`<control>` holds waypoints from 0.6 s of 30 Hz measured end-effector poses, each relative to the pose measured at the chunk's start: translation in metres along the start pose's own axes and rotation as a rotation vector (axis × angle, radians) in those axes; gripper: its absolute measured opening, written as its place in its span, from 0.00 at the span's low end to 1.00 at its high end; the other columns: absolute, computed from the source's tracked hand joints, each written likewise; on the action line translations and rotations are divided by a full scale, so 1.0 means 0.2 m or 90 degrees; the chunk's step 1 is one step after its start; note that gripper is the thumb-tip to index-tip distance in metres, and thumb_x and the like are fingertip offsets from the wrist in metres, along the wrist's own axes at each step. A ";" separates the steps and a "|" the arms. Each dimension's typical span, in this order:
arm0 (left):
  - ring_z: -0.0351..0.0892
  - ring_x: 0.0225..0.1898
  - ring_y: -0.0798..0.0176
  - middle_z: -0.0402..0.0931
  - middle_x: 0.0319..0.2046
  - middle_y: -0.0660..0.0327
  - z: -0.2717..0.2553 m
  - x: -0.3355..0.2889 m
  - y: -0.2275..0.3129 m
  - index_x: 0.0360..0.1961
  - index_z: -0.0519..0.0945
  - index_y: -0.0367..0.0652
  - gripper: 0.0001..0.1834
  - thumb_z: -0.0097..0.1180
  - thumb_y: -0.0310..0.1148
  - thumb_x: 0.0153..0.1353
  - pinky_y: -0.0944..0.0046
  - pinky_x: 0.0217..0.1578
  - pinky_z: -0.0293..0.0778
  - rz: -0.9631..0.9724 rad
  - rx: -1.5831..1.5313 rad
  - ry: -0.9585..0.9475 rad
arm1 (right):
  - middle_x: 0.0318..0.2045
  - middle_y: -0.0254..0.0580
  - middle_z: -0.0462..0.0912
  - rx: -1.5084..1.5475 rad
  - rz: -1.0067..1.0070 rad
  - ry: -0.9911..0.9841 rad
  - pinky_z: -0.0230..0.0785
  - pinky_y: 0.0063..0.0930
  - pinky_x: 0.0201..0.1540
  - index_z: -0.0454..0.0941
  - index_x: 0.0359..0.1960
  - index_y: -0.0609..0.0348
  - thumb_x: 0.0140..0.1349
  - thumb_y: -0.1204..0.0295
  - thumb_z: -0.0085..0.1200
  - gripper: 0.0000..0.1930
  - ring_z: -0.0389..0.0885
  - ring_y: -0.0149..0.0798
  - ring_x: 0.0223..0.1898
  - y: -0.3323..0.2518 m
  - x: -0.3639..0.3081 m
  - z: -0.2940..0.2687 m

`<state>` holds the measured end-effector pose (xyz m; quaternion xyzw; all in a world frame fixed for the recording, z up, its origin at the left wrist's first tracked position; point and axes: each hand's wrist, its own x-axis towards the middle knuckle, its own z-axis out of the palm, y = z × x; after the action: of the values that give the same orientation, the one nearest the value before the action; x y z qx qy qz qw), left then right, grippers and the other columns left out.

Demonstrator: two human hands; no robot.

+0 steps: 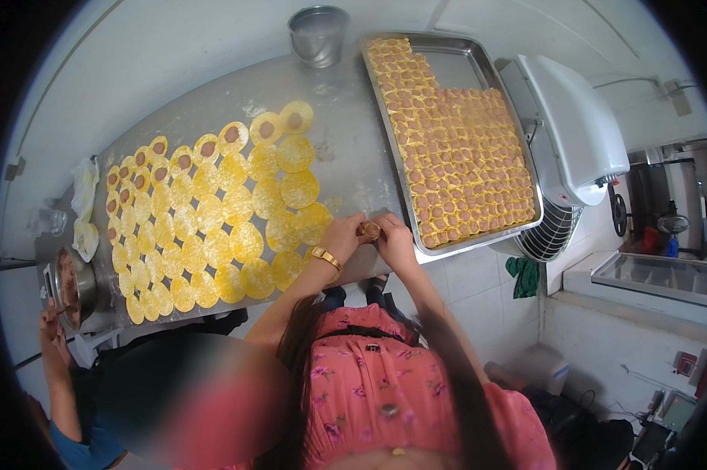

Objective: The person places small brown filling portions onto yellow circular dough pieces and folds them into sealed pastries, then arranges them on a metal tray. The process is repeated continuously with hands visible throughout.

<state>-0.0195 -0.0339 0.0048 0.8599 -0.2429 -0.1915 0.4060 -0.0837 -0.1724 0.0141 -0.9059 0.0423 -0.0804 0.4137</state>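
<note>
My left hand [342, 237] and my right hand [397, 238] meet over the table's near edge. Between their fingertips they hold one small meat-filled dumpling [370, 230]; both are closed around it. Round yellow wrappers [232, 202] lie in rows on the steel table to the left, some overlapping. Those in the far row and at the left end carry a dab of meat filling [232, 135]. Just right of my right hand, a large metal tray [465, 69] holds closely packed open-topped dumplings [463, 160]; a bare patch shows at its far right.
A metal bucket [320, 37] stands at the table's far edge. Beyond the tray is a white machine [567, 125] with a wire guard [548, 233]. At far left, another person's hand [53, 319] is by a metal bowl [85, 288] of meat filling.
</note>
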 end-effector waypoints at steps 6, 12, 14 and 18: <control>0.77 0.28 0.50 0.77 0.23 0.55 -0.02 0.00 -0.06 0.30 0.74 0.43 0.15 0.66 0.34 0.43 0.55 0.28 0.71 0.022 -0.018 -0.039 | 0.32 0.51 0.74 -0.083 -0.021 0.007 0.68 0.39 0.40 0.75 0.35 0.64 0.43 0.85 0.50 0.15 0.73 0.55 0.39 -0.04 0.01 -0.04; 0.78 0.26 0.55 0.77 0.23 0.58 -0.02 0.00 -0.02 0.31 0.75 0.44 0.15 0.66 0.33 0.42 0.60 0.28 0.73 0.035 0.065 -0.016 | 0.31 0.51 0.74 0.017 -0.023 -0.001 0.68 0.40 0.38 0.76 0.38 0.64 0.43 0.84 0.52 0.16 0.74 0.56 0.36 0.00 0.03 -0.03; 0.78 0.28 0.55 0.77 0.24 0.58 -0.04 -0.01 -0.02 0.32 0.76 0.44 0.15 0.66 0.32 0.42 0.60 0.29 0.73 0.037 0.052 -0.013 | 0.31 0.51 0.74 -0.054 -0.032 0.042 0.69 0.40 0.37 0.76 0.38 0.64 0.43 0.83 0.53 0.16 0.75 0.56 0.35 -0.04 0.02 -0.03; 0.77 0.30 0.52 0.76 0.25 0.56 0.00 0.02 -0.07 0.31 0.75 0.43 0.14 0.65 0.31 0.43 0.57 0.30 0.72 0.122 -0.026 0.031 | 0.32 0.51 0.75 -0.043 0.061 -0.021 0.69 0.40 0.37 0.76 0.38 0.64 0.43 0.83 0.54 0.16 0.75 0.56 0.35 -0.04 0.01 -0.01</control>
<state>-0.0125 -0.0282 -0.0056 0.8287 -0.3099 -0.1359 0.4458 -0.0819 -0.1692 0.0225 -0.9174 0.0816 -0.0441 0.3871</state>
